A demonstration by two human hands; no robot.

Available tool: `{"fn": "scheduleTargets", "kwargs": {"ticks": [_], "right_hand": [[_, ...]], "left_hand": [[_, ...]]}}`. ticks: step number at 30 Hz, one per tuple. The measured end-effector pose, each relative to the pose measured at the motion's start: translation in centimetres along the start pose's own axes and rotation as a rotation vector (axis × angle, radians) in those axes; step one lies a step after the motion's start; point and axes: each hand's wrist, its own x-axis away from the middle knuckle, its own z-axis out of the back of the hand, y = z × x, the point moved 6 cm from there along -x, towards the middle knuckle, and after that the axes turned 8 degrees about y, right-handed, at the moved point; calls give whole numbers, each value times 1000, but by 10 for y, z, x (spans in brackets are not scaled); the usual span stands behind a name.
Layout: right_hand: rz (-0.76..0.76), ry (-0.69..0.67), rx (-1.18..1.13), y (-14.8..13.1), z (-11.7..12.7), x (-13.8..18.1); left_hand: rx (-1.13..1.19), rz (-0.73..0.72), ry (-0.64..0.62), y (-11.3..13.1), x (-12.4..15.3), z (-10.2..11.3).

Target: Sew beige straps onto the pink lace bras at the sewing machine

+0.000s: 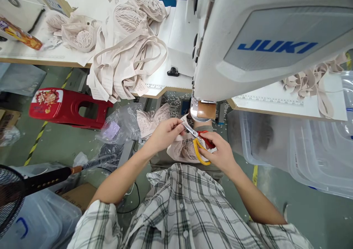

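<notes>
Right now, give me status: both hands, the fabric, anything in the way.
Right hand gripping scissors, tips at pale fabric pinched in left hand. Lace piece just below. Sewing machine close ahead.

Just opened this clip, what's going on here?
Someone in a checked shirt is at a sewing machine, with a pale lace bra over their lap. The right hand holds scissors, their blades pointing toward the left hand, which pinches the bra's edge. Whether the blades are cutting is too small to tell. More bras lie in a pile on the table.
</notes>
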Motion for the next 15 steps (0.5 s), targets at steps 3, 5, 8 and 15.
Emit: {"fn": "scheduleTargets", "kwargs": {"ticks": [3,5,8,15], "right_hand": [[-24,10,-4,3,2,3],[-48,20,2,5,3,7],[-98,70,-16,10,9,15],[-202,30,88,46,49,18]], "left_hand": [[-41,-25,11,3,0,2],[-66,-27,21,4,0,2],[-53,-27,61,3,-1,4],[-345,-234,226,0,-1,20]]}}
